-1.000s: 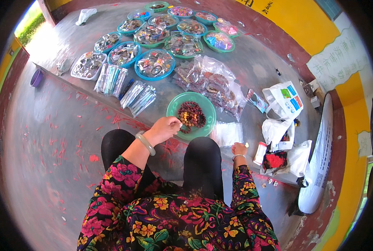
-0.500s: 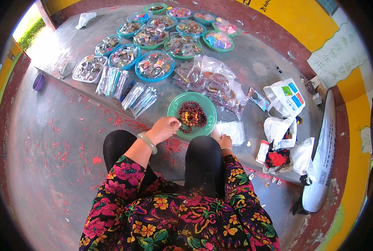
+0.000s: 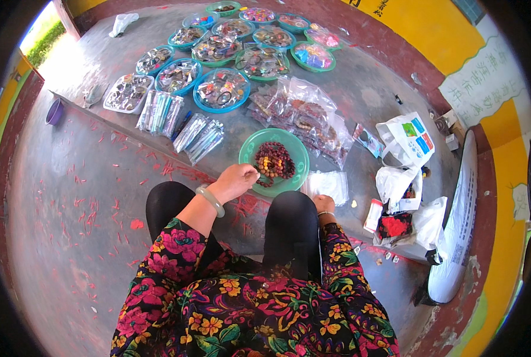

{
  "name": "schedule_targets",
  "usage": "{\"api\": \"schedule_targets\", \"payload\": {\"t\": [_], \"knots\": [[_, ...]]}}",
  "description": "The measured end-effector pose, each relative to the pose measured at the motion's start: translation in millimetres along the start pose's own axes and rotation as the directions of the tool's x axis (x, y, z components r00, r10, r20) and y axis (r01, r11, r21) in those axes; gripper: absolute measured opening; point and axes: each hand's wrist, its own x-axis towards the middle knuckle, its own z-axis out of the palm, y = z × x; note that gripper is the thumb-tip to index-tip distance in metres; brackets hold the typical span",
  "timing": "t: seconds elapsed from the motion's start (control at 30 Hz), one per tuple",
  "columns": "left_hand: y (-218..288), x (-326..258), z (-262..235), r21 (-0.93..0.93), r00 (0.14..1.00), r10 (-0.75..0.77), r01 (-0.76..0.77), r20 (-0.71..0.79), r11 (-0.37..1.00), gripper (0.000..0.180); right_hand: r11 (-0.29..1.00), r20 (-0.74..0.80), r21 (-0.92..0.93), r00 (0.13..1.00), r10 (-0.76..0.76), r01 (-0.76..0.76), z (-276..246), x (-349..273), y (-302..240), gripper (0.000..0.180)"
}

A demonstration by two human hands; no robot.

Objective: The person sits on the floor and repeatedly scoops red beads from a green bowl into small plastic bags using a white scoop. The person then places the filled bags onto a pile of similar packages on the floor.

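My left hand (image 3: pixel 237 181), with a pale bangle on its wrist, is closed in a pinch at the left rim of a green plastic bowl (image 3: pixel 304 165). Whatever is between its fingertips is too small to make out. Dark red and amber bead bracelets (image 3: pixel 274 160) lie heaped in the bowl, and some beads are close to those fingertips. Down by my right knee, my right hand (image 3: pixel 323 203) touches the near edge of a stack of clear plastic bags (image 3: pixel 332 185). Its fingers are curled and partly hidden, so its grip is unclear.
Beyond the bowl lie bagged bead strings (image 3: pixel 313 119) and bundles of slim packets (image 3: pixel 200 138). Several basins of small packaged goods (image 3: pixel 221 90) stand farther back. White carrier bags (image 3: pixel 405 140) are to the right. A floor step (image 3: pixel 128 140) runs across the left.
The view has shifted slightly. My left hand keeps its pinch at the bowl's rim, and my right hand has drawn back slightly toward me at the bags' edge.
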Motion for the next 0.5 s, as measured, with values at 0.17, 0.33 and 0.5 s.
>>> {"api": "schedule_targets", "payload": {"t": [0.17, 0.33, 0.5], "knots": [[-5.2, 2.2, 0.8, -0.03, 1.0, 0.008, -0.009, -0.01, 1.0, 0.029, 0.999, -0.06, 0.025, 0.998, 0.024, -0.023, -2.8, 0.7, 5.6, 0.028], [-4.6, 2.5, 2.6, -0.032, 0.997, 0.041, -0.043, -0.062, 0.999, 0.028, 0.999, -0.194, -0.011, 0.98, 0.051, -0.054, -13.6, 4.2, 17.5, 0.024], [-10.4, 3.3, 0.7, 0.038, 0.994, 0.087, -0.085, -0.068, 0.996, 0.03, 0.891, -0.227, 0.453, 0.967, 0.117, -0.001, -43.4, 15.5, 12.5, 0.018]]}}
